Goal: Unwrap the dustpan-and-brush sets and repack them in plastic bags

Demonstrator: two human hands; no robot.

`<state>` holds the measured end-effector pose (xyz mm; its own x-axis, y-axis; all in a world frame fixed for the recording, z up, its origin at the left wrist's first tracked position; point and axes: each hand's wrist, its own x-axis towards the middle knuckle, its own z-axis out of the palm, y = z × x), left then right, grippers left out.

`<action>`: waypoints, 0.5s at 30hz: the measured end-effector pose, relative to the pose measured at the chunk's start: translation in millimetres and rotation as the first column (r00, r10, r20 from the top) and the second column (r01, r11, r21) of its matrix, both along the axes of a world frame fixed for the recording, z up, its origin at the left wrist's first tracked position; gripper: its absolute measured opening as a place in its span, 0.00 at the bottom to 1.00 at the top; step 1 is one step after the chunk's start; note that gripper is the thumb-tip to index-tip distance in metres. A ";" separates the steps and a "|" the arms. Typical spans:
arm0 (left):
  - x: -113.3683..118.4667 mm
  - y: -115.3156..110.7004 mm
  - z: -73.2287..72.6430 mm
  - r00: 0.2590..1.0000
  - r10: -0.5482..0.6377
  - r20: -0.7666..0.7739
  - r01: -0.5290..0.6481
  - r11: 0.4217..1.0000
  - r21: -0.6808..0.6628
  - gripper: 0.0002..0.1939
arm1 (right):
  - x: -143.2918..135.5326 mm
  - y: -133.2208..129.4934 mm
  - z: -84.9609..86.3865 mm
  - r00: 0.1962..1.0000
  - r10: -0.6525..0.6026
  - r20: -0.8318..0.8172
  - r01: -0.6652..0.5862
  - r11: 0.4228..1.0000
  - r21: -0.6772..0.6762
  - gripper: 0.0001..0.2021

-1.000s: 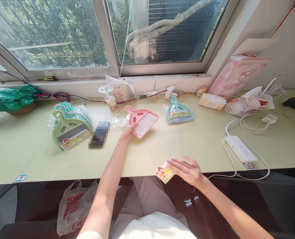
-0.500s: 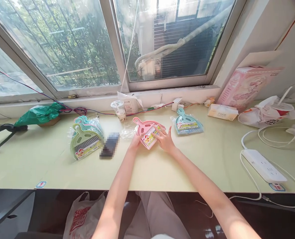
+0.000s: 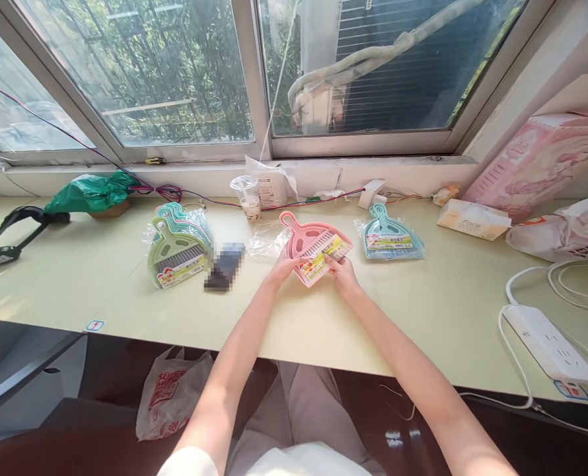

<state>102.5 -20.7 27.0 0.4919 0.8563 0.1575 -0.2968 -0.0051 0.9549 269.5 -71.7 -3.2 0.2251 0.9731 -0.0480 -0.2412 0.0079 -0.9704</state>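
Observation:
Between my two hands is a pink dustpan (image 3: 305, 233) with a small brush nested in it and a printed label across its front. My left hand (image 3: 285, 266) grips its lower left edge, thumb over the front. At the lower right edge, my right hand (image 3: 342, 272) pinches the dustpan near the label. To the right lies a blue-green dustpan set (image 3: 392, 237) in a clear bag. On the left is a stack of bagged dustpan sets, a green dustpan (image 3: 175, 254) on top. A crumpled clear plastic bag (image 3: 267, 243) lies just behind my left hand.
A blurred-out dark phone-like object (image 3: 224, 266) lies left of my hands. Behind stand a drink cup (image 3: 248, 198) and a paper bag (image 3: 273, 185). A tissue pack (image 3: 474, 219) and a white power strip (image 3: 551, 342) with cables are on the right; a green bag (image 3: 93, 194) is far left.
My right hand's fingers, spread over the label before, now pinch the dustpan's right edge. The dustpan appears tilted up a little more. The camera view has shifted.

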 end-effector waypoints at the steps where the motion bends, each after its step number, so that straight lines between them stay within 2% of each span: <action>1: -0.2 1.0 -0.2 1.000 -0.005 -0.023 0.006 1.000 0.021 0.37 | 2.4 1.6 -1.0 0.999 -0.005 -0.048 0.005 1.000 -0.008 0.27; 2: -1.2 3.0 -0.9 0.998 0.026 -0.050 -0.024 0.999 0.039 0.34 | 5.4 2.9 -1.7 0.997 -0.023 -0.076 0.022 1.000 -0.009 0.27; 4: -6.4 9.5 -3.7 0.968 0.222 -0.115 -0.211 0.972 0.098 0.29 | 12.3 4.6 -2.6 0.994 -0.066 -0.086 0.065 0.998 -0.011 0.26; 5: -10.4 13.7 -6.0 0.919 0.365 -0.150 -0.343 0.927 0.155 0.28 | 15.8 5.1 -3.2 0.993 -0.084 -0.077 0.083 0.996 -0.016 0.26; 6: -15.1 18.1 -9.1 0.843 0.505 -0.183 -0.464 0.856 0.227 0.26 | 19.2 5.6 -4.0 0.992 -0.104 -0.066 0.103 0.994 -0.021 0.25; 7: -20.1 22.6 -12.8 0.759 0.616 -0.212 -0.546 0.779 0.308 0.25 | 22.3 6.0 -5.0 0.990 -0.126 -0.057 0.125 0.992 -0.025 0.25; 8: -24.8 26.8 -16.9 0.691 0.681 -0.243 -0.576 0.722 0.384 0.22 | 25.0 6.6 -6.0 0.988 -0.145 -0.052 0.144 0.989 -0.028 0.24; 9: -28.9 30.5 -21.4 0.654 0.702 -0.282 -0.561 0.701 0.440 0.20 | 27.4 7.2 -7.0 0.986 -0.160 -0.052 0.159 0.987 -0.028 0.24; 10: -32.1 33.5 -25.8 0.648 0.686 -0.331 -0.517 0.716 0.470 0.17 | 29.6 7.8 -7.9 0.984 -0.170 -0.053 0.169 0.985 -0.027 0.24; 13: -35.2 37.3 -35.3 0.680 0.556 -0.477 -0.332 0.814 0.476 0.11 | 35.1 9.1 -8.5 0.983 -0.172 -0.058 0.170 0.985 -0.041 0.23; 15: -33.8 36.7 -36.7 0.661 0.527 -0.534 -0.253 0.827 0.503 0.11 | 38.6 9.0 -7.3 0.984 -0.166 -0.059 0.162 0.984 -0.072 0.22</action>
